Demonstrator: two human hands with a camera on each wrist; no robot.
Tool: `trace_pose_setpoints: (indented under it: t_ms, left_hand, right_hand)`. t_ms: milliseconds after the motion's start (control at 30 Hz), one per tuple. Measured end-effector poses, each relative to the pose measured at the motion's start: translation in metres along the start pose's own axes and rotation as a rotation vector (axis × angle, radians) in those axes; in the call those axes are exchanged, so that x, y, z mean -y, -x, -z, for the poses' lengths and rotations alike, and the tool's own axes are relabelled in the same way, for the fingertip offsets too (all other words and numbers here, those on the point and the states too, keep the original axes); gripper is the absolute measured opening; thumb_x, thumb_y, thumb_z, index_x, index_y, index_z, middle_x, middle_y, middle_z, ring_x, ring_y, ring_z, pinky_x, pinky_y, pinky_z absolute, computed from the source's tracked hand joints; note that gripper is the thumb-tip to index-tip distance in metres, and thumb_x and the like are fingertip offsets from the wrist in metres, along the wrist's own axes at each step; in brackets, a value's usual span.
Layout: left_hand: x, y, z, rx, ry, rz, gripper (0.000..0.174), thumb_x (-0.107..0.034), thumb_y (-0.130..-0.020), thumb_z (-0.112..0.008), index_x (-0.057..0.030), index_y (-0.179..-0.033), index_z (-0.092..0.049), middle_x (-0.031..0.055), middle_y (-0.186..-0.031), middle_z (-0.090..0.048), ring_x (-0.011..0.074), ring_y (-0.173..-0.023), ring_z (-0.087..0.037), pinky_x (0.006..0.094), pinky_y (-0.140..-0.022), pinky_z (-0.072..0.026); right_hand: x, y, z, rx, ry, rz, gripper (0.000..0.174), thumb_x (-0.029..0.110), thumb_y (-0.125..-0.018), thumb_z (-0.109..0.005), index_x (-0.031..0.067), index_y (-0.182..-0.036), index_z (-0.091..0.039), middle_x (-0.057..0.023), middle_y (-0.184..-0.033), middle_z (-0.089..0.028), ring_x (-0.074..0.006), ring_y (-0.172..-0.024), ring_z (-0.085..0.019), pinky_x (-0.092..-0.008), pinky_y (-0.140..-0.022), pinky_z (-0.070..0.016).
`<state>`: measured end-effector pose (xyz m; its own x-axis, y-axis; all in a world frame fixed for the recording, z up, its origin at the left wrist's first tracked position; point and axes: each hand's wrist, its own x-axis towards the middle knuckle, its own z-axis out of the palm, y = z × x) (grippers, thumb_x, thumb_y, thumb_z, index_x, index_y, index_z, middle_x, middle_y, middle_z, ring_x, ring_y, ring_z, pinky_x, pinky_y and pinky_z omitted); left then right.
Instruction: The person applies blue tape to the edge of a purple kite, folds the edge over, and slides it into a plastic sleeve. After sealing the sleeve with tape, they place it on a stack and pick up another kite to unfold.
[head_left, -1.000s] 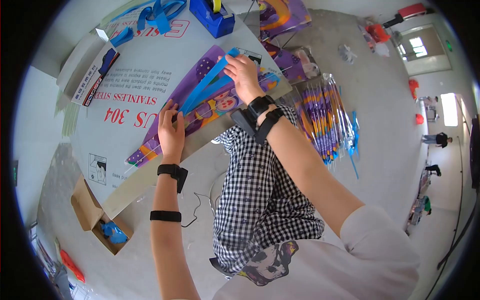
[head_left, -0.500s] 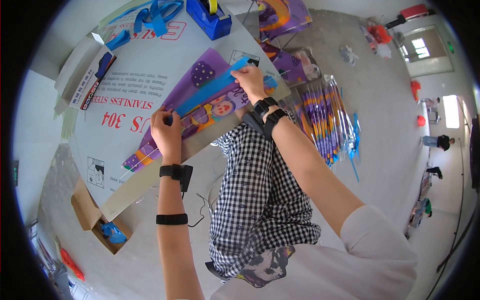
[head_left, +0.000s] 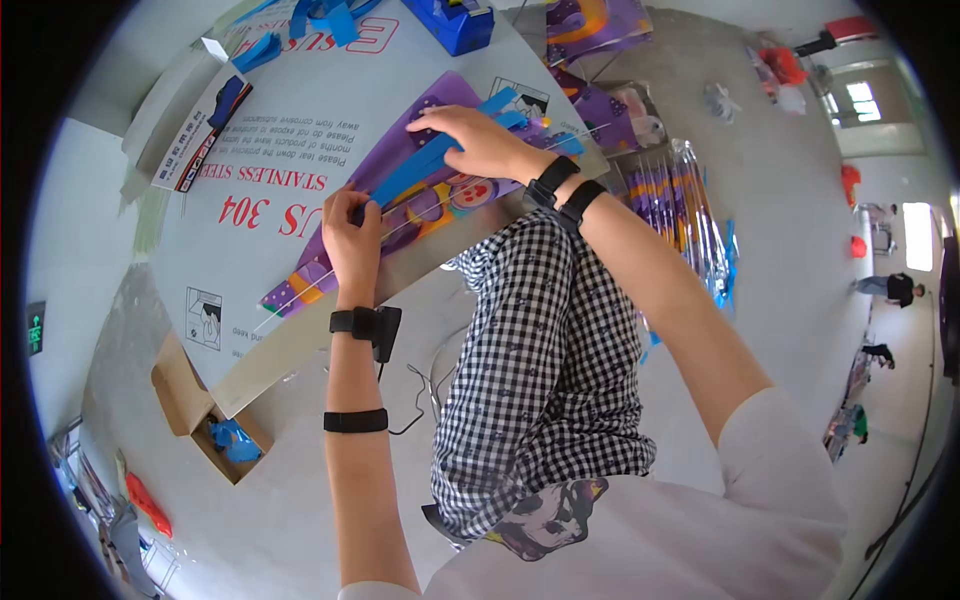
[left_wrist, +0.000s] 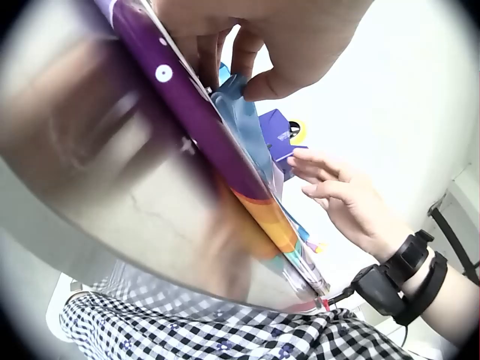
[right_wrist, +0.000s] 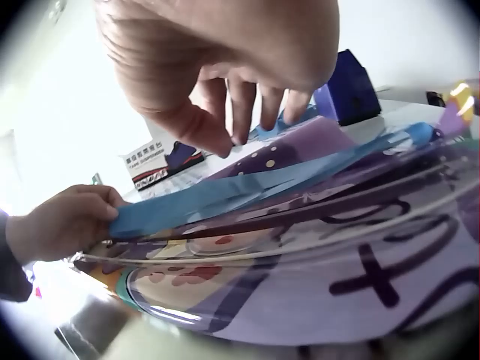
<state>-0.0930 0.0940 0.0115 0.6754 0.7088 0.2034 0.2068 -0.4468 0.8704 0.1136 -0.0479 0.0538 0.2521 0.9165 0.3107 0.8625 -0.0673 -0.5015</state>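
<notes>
A folded purple kite (head_left: pixel 395 155) with printed patterns and thin white rods lies slantwise along the near edge of the table. Flat blue ribbon (right_wrist: pixel 217 196) runs lengthwise over it, in strips that separate toward the far right end. My left hand (head_left: pixel 350 235) pinches the ribbon's near end between thumb and fingers, low on the kite. Over the middle of the kite, my right hand (head_left: pixel 480 140) reaches across the ribbon with its fingers loosely extended. In the right wrist view, those fingers (right_wrist: pixel 241 112) hang above the purple sheet with nothing between them.
A blue tape dispenser (head_left: pixel 460 28) and more blue ribbon (head_left: pixel 335 22) are at the table's back. A printed carton (head_left: pixel 205 130) stands at the left. Several packed kites (head_left: pixel 680 215) lie right of the table, and an open cardboard box (head_left: pixel 230 440) sits on the floor.
My right hand has let go of the ribbon's far part and moved back left over the middle of the kite. The left hand keeps its pinch at the near end.
</notes>
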Motion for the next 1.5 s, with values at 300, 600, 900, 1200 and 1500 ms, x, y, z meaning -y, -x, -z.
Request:
trace_pose_setpoints:
  t_ms: [300,600,900,1200,1500]
  left_hand:
    - [-0.001,-0.001,0.002,0.029,0.112,0.031,0.006,-0.003,-0.086,-0.061,0.0017,-0.09,-0.062,0.0157,-0.111,-0.062,0.025,-0.103,-0.064,0.0349,-0.079,-0.0516]
    - [-0.004,0.002,0.0,0.007,0.108,0.011,0.005,-0.001,-0.088,-0.058,0.0031,-0.088,-0.059,0.0176,-0.113,-0.061,0.0267,-0.104,-0.066,0.036,-0.083,-0.0521]
    - [-0.008,0.002,0.002,-0.008,0.115,0.04,0.006,-0.003,-0.085,-0.058,0.0029,-0.087,-0.058,0.0184,-0.112,-0.062,0.0287,-0.103,-0.066,0.0393,-0.085,-0.0519]
    - [-0.016,0.005,0.003,0.026,0.109,0.135,0.023,-0.005,-0.09,-0.059,-0.0002,-0.113,-0.059,0.018,-0.122,-0.062,0.0239,-0.108,-0.066,0.0346,-0.085,-0.0529]
    - [-0.019,0.01,0.003,0.027,-0.126,-0.094,0.035,-0.017,-0.093,-0.067,-0.009,-0.127,-0.066,0.014,-0.139,-0.052,0.0244,-0.108,-0.065,0.0338,-0.084,-0.0547]
  right_hand:
    - [0.032,-0.051,-0.006,0.505,-0.133,0.049,0.018,0.022,-0.085,-0.071,0.0104,-0.098,-0.068,-0.0025,-0.084,-0.069,-0.022,-0.086,-0.065,-0.0453,-0.121,-0.0203]
    - [-0.008,-0.037,0.035,0.655,-0.207,-0.21,0.018,0.018,-0.088,-0.069,0.0016,-0.089,-0.064,-0.0067,-0.081,-0.067,-0.0194,-0.076,-0.062,-0.0359,-0.074,-0.048]
    - [-0.028,-0.033,0.065,0.564,-0.212,-0.382,0.019,0.022,-0.094,-0.065,0.0031,-0.094,-0.068,-0.003,-0.079,-0.064,-0.012,-0.072,-0.059,-0.0308,-0.068,-0.0474]
    - [-0.035,-0.023,0.028,0.467,-0.053,-0.245,0.02,0.024,-0.094,-0.065,0.0048,-0.096,-0.068,-0.0065,-0.085,-0.069,-0.0208,-0.079,-0.065,-0.036,-0.073,-0.0491]
    - [-0.013,-0.017,0.006,0.364,0.04,-0.331,0.018,0.025,-0.088,-0.069,0.0085,-0.095,-0.066,-0.0099,-0.084,-0.071,-0.0296,-0.079,-0.067,-0.0429,-0.07,-0.0491]
